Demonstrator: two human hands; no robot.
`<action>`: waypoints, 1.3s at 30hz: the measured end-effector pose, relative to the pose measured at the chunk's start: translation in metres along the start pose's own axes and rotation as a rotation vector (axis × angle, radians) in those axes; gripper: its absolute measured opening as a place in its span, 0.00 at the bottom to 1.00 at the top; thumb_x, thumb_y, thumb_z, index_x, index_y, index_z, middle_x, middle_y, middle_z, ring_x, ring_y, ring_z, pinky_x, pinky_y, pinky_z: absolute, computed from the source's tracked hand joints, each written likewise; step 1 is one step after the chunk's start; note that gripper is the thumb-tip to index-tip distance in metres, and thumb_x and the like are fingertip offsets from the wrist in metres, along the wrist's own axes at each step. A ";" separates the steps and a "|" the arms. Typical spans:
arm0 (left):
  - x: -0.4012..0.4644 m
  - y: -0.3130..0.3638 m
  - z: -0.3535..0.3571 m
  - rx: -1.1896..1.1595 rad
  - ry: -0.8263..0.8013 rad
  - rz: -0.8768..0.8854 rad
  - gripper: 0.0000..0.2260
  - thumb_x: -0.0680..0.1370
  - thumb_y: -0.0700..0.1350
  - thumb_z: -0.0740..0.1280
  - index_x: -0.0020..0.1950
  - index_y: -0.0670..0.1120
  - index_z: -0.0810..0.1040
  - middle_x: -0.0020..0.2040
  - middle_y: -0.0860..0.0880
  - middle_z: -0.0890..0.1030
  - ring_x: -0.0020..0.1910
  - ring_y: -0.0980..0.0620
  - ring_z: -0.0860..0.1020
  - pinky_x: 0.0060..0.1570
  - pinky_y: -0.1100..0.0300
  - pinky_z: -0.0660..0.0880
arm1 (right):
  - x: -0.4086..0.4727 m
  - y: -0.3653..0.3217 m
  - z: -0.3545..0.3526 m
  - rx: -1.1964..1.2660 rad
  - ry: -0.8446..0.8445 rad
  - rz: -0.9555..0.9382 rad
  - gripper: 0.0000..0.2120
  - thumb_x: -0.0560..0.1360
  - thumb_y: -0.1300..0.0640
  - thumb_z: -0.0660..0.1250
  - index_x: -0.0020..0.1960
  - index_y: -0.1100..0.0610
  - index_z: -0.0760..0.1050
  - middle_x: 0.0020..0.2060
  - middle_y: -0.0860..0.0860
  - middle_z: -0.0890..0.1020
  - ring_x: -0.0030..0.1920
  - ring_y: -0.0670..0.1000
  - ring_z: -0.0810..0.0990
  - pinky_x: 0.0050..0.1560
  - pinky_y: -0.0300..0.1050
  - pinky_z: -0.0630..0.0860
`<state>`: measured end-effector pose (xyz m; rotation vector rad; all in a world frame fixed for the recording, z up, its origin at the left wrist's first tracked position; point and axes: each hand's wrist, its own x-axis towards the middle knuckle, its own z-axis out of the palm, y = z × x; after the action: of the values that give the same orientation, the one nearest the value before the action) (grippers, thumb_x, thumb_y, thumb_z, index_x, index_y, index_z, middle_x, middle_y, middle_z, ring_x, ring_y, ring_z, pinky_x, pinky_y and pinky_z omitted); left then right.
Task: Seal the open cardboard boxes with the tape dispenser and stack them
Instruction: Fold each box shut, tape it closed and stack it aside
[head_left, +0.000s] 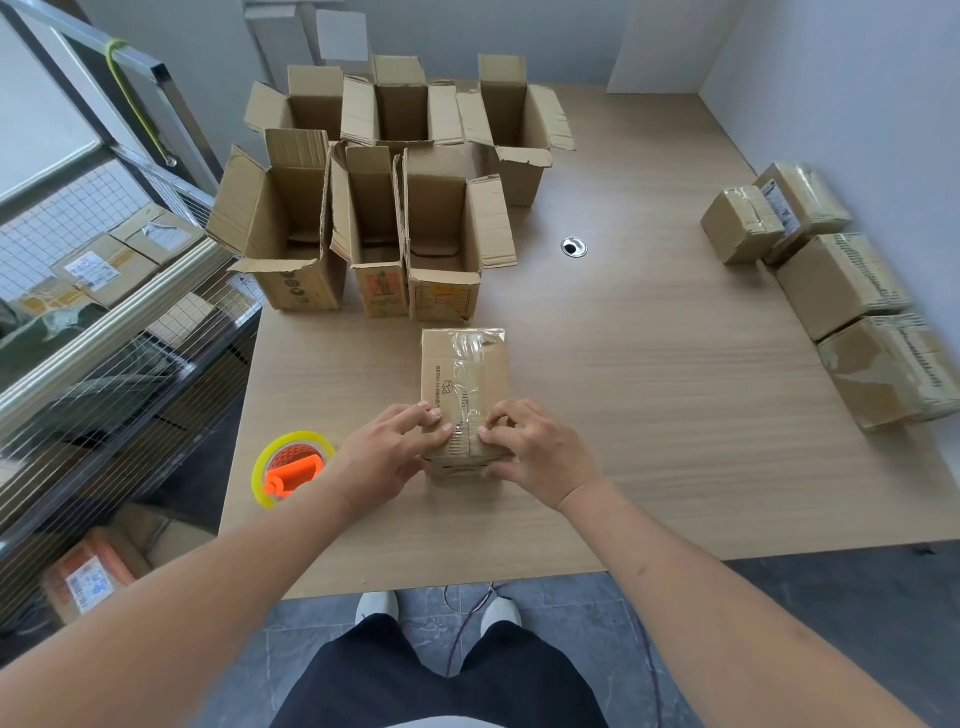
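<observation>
A closed cardboard box (464, 374) lies near the table's front edge, with clear tape running along its top seam. My left hand (387, 454) and my right hand (537, 449) both rest on its near end, fingers curled, fingertips pressing the flaps on either side of the seam. The orange tape dispenser (291, 467) with its yellow-rimmed roll lies on the table to the left of my left hand, untouched. Several open boxes (363, 223) stand upright in two rows at the back left, flaps raised.
Several taped boxes (836, 280) lie in a row along the table's right edge by the wall. A round cable hole (574, 247) sits mid-table. A wire-mesh rack (119, 291) with parcels stands left of the wooden table (675, 415).
</observation>
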<state>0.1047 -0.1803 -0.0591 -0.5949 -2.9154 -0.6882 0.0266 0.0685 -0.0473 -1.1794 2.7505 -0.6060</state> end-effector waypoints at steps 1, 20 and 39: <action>-0.001 0.004 0.002 -0.007 0.007 -0.013 0.24 0.69 0.35 0.81 0.64 0.42 0.83 0.61 0.40 0.82 0.62 0.36 0.81 0.52 0.40 0.82 | 0.003 -0.003 -0.001 -0.041 -0.008 0.023 0.17 0.66 0.51 0.81 0.52 0.53 0.82 0.55 0.48 0.80 0.55 0.54 0.77 0.41 0.53 0.81; -0.009 0.013 -0.006 -0.114 -0.103 -0.161 0.29 0.73 0.28 0.68 0.73 0.46 0.78 0.75 0.48 0.74 0.77 0.47 0.68 0.73 0.50 0.70 | 0.003 -0.038 0.017 -0.274 0.042 0.180 0.34 0.66 0.35 0.77 0.65 0.49 0.72 0.56 0.46 0.75 0.55 0.50 0.75 0.40 0.47 0.81; 0.013 0.008 -0.032 -0.037 -0.161 -0.233 0.26 0.82 0.39 0.66 0.80 0.53 0.68 0.83 0.53 0.57 0.83 0.51 0.51 0.79 0.55 0.57 | -0.003 -0.023 0.000 -0.291 -0.125 0.269 0.37 0.69 0.68 0.73 0.73 0.48 0.66 0.76 0.51 0.64 0.78 0.57 0.60 0.80 0.54 0.56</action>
<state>0.0959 -0.1831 -0.0249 -0.3295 -3.1625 -0.7522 0.0448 0.0561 -0.0388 -0.8309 2.8827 -0.1031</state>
